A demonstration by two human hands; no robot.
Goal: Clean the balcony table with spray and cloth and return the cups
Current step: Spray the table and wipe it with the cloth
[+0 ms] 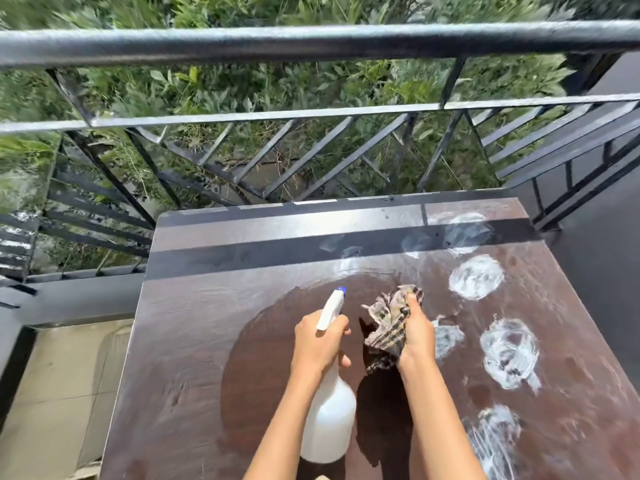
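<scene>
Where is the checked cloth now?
In the head view the cloth is bunched in the right hand, over the middle of the table, just right of the spray bottle gripped by the left hand.

I can read no text, label, brand, number or sign on my feed; the white plastic spray bottle [329,420] shows me only a plain side.
</scene>
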